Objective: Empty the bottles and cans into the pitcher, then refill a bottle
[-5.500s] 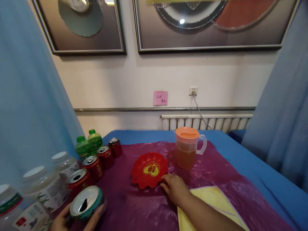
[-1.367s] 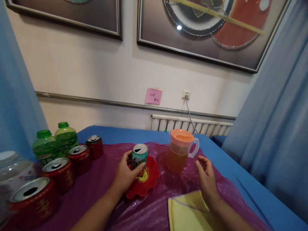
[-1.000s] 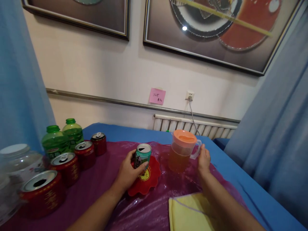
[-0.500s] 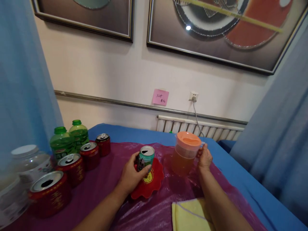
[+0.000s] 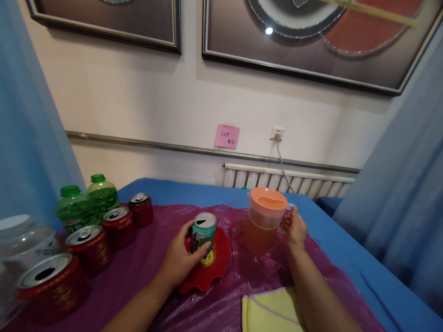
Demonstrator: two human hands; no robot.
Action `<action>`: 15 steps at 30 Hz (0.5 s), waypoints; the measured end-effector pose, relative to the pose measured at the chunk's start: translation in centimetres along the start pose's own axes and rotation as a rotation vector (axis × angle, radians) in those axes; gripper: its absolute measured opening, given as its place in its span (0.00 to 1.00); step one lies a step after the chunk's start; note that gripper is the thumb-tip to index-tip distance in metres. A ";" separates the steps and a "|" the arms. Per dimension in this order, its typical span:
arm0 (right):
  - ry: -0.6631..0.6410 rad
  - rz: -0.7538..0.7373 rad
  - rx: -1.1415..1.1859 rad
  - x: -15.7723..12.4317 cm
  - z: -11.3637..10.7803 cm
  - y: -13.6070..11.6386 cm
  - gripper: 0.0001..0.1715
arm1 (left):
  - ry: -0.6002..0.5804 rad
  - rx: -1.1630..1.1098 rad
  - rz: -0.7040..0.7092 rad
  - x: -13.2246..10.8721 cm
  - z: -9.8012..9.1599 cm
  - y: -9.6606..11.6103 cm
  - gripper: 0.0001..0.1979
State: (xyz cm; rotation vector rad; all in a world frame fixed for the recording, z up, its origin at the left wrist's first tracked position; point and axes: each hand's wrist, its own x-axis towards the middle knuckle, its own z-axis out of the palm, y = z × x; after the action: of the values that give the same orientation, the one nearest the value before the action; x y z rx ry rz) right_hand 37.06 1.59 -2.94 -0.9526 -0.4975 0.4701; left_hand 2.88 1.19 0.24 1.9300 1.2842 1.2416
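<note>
My left hand (image 5: 180, 256) is wrapped round an opened green can (image 5: 202, 234) that stands upright over a red scalloped dish (image 5: 211, 269). My right hand (image 5: 294, 228) is closed on the handle of a clear pitcher (image 5: 263, 227) with an orange lid and amber liquid. The pitcher is tilted slightly, just right of the dish, on a purple plastic sheet (image 5: 155, 276).
Several red cans (image 5: 88, 246) and two green bottles (image 5: 74, 210) line the left side, with a white-capped jar (image 5: 20, 242) beside them. A yellow cloth (image 5: 270, 311) lies near the front edge. Blue curtains hang on both sides; a radiator runs behind the blue table (image 5: 346, 249).
My left hand carried the green can from the left onto the red dish. My right hand left the dish, reached to the pitcher and closed on its handle; the pitcher has since tilted a little.
</note>
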 end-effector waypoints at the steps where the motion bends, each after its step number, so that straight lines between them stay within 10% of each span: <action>1: 0.006 -0.004 0.001 -0.2 0.2 -0.3 0.34 | -0.001 0.002 -0.002 0.0 0.0 0.0 0.34; 15: 0.080 -0.143 -0.111 0.1 3.1 -6.3 0.34 | -0.002 -0.007 0.032 -0.1 -0.4 0.5 0.33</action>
State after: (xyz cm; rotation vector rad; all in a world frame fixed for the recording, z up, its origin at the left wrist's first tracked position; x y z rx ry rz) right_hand 36.34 0.51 3.98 -1.0305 -0.5190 0.2763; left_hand 2.70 0.91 0.80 1.9537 1.2515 1.2580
